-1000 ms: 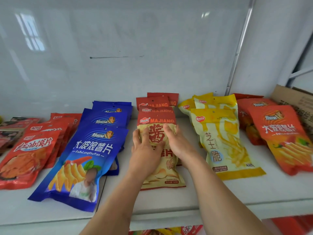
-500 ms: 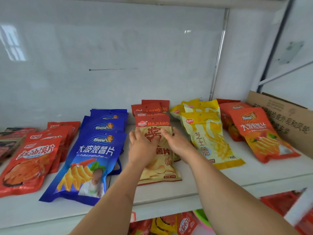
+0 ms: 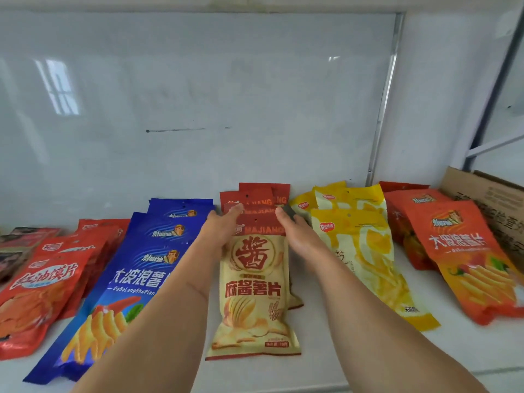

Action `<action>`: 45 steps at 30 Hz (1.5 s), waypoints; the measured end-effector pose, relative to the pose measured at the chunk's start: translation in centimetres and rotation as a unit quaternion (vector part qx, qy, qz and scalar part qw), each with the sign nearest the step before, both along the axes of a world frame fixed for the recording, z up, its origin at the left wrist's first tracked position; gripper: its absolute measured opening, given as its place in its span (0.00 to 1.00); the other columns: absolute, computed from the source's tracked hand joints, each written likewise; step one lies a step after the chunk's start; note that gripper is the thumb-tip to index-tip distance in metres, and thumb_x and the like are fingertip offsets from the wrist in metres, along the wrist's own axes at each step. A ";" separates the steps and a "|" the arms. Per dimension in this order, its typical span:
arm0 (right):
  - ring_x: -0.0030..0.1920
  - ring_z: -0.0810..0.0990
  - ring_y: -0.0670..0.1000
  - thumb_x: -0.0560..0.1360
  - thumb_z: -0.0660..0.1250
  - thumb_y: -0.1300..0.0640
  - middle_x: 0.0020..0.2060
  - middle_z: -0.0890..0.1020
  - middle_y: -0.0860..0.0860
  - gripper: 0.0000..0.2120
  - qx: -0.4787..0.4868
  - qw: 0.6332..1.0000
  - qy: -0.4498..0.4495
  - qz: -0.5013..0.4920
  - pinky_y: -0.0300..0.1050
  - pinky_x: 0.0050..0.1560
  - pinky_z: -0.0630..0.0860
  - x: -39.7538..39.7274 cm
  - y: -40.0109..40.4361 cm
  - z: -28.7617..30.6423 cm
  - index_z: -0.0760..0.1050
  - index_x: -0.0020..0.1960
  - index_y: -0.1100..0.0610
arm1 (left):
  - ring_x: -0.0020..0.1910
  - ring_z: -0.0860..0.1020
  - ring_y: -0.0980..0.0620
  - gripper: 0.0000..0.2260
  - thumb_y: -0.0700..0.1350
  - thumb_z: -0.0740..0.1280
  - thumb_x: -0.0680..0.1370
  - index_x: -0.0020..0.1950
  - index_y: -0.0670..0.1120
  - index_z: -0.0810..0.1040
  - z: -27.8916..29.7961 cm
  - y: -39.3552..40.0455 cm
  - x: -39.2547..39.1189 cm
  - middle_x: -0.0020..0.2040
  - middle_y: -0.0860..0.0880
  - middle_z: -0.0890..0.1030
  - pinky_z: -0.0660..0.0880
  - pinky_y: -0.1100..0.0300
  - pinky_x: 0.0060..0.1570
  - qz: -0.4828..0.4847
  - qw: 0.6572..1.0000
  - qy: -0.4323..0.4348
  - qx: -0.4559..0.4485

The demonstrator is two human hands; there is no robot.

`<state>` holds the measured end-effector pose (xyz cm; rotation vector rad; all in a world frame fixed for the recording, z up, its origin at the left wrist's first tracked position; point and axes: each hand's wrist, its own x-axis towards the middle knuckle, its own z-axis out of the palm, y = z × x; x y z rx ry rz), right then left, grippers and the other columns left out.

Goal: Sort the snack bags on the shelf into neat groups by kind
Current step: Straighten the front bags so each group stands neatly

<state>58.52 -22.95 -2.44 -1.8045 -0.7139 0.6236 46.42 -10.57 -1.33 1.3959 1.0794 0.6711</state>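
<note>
A stack of cream and red MAJIANG bags [image 3: 255,290] lies in the middle of the white shelf [image 3: 368,361]. My left hand [image 3: 219,229] lies flat along the stack's left edge, fingers straight, reaching the red tops of the rear bags. My right hand [image 3: 295,232] lies along the right edge, fingers straight, the tips hidden behind the bags. Blue bags [image 3: 136,273] are stacked to the left, red bags [image 3: 42,287] further left. Yellow bags [image 3: 365,251] lie to the right, then orange bags [image 3: 465,259].
A cardboard box [image 3: 493,199] stands at the far right of the shelf. A whiteboard-like back panel [image 3: 198,95] closes the rear. Dark red packets [image 3: 17,248] sit at the far left edge. The shelf's front lip runs along the bottom.
Both hands have slid from on top of the front MAJIANG bag out to the stack's sides and further back. The camera has moved closer.
</note>
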 end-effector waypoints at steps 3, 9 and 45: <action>0.69 0.74 0.55 0.54 0.52 0.11 0.69 0.76 0.50 0.63 0.018 0.999 0.042 0.019 0.61 0.71 0.67 2.5 2.6 -2.2 0.64 0.77 0.50 | 0.37 0.87 0.47 0.24 0.60 0.69 0.79 0.63 0.42 0.75 0.4 0.6 0.5 0.46 0.43 0.88 0.82 0.56 0.33 -0.019 0.999 -0.004 -0.048; 0.55 0.85 0.50 0.57 0.57 0.15 0.53 0.86 0.45 0.49 0.065 0.988 0.121 0.062 0.56 0.64 0.76 2.3 3.5 -2.5 0.73 0.69 0.43 | 0.43 0.88 0.43 0.23 0.61 0.72 0.76 0.61 0.44 0.80 -0.6 1.6 2.1 0.46 0.43 0.88 0.84 0.50 0.46 -0.063 0.996 -0.005 -0.070; 0.64 0.78 0.55 0.61 0.62 0.24 0.64 0.78 0.47 0.41 0.002 0.988 -0.112 -0.107 0.55 0.65 0.74 13.7 -11.8 -3.9 0.67 0.69 0.42 | 0.57 0.79 0.53 0.24 0.48 0.68 0.80 0.73 0.50 0.63 -5.7 -18.4 11.4 0.60 0.54 0.79 0.74 0.61 0.54 -0.077 0.990 -0.013 0.113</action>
